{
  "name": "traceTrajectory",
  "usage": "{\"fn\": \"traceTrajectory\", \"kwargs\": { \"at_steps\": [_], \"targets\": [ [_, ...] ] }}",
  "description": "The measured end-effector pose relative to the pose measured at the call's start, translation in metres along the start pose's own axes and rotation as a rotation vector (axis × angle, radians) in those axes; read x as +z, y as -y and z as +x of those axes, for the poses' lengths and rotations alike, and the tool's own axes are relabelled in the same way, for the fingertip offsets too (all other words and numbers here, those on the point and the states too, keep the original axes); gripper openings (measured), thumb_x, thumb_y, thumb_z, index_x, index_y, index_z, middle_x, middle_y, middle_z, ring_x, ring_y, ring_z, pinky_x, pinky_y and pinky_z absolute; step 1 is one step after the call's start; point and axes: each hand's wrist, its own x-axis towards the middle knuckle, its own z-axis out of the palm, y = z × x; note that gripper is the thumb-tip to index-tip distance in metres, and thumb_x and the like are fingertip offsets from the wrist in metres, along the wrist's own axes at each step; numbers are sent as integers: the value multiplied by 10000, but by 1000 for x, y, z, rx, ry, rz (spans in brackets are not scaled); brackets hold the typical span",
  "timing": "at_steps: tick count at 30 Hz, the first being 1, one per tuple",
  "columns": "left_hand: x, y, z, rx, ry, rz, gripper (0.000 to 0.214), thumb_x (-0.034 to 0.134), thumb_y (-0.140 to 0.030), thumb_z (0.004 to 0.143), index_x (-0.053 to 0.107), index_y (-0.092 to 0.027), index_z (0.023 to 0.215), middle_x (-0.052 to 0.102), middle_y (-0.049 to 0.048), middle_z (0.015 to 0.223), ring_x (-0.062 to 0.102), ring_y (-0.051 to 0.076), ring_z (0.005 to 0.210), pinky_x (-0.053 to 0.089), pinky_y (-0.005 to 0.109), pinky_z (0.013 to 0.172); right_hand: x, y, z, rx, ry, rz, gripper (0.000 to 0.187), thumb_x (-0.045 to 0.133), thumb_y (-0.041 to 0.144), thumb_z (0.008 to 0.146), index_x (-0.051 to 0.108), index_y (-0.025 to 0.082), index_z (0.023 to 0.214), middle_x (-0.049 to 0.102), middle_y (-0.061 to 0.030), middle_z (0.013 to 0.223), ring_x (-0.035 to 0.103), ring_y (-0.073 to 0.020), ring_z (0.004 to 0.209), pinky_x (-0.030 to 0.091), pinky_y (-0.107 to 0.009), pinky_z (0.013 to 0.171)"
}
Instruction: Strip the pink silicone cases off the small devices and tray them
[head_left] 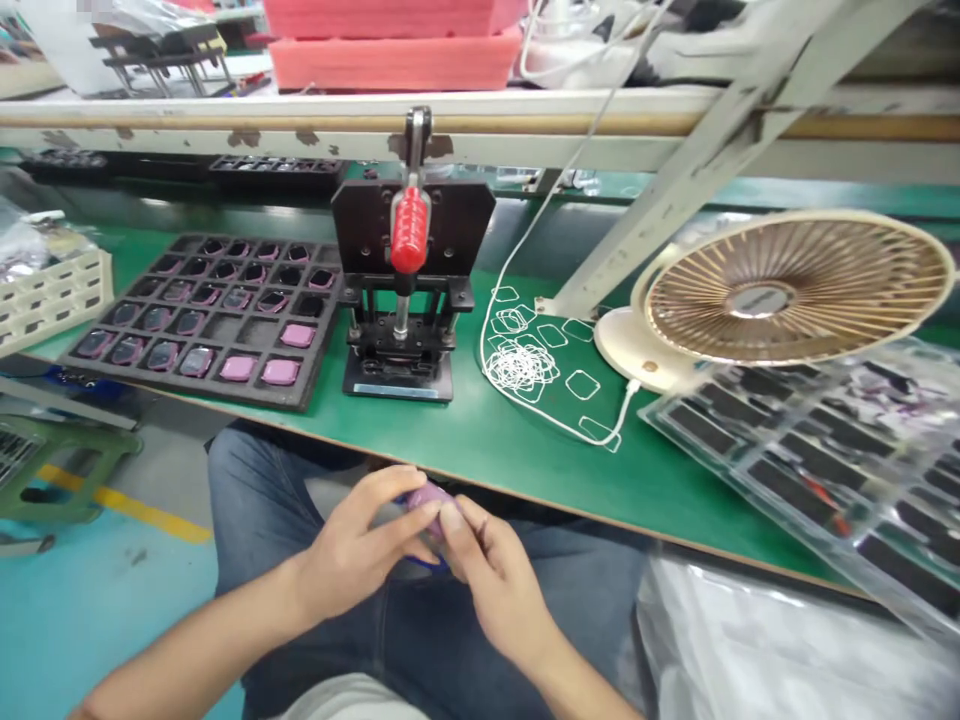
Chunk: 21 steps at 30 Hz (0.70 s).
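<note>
Left hand point(352, 545) and right hand point(499, 585) pinch a pink piece point(429, 503) over the lap.

Both hands curl closed on it from either side, fingertips touching it, so it is partly hidden; a blue edge point(427, 563) shows beneath. Jeans point(442, 640) lie below the hands, and a plastic bag point(780, 650) sits at lower right. Past the edge of the green bench point(480, 480) stand one tilted clear tray point(817, 470) of dark strips, one fan point(757, 295), a tangle of white loops point(521, 365) and one press point(401, 290) with a red handle. Beside the press, one black tray point(199, 320) holds three bare pink pieces point(280, 372) among other covered pieces, too many to count surely. Behind the rail point(480, 125), two pink foam slabs point(394, 60) are stacked.
</note>
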Motion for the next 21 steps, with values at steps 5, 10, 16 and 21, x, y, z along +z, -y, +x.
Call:
{"fn": "traceTrajectory", "kwargs": {
  "at_steps": [5,10,16,21],
  "targets": [
    [-29,22,17,248,-6,210,621,664,-65,992,557,-257,1573,755,141,1366,751,273,1231,659,410,1018,0,22,31,68,171,26,514,456,614,1099,536,211,791,429,57,603,370,-97,506,337,-232,479],
    [-45,47,62,224,-118,300,380,544,-101,1056,699,-237,1375,833,96,1161,799,229,1087,668,393,974,-26,83,88,-430,-216,-614,398,518,444,1107,686,208,835,696,-23,743,667,-173,708,550,-289,696],
    [-36,79,101,79,-167,374,241,597,-190,1056,776,-193,1217,811,140,1208,765,294,1190,622,490,1078,-39,155,169,-1058,-335,-1037,416,600,411,1086,602,239,1465,643,-87,1520,672,-247,1320,629,-267,829],
    [-28,89,98,17,-169,389,246,590,-189,1055,795,-208,1189,812,127,1229,767,296,1200,624,494,1085,-36,181,198,-1157,-314,-1029,344,465,383,1156,677,201,1357,778,-33,1288,766,-161,1133,601,-218,848]
  ]
}}
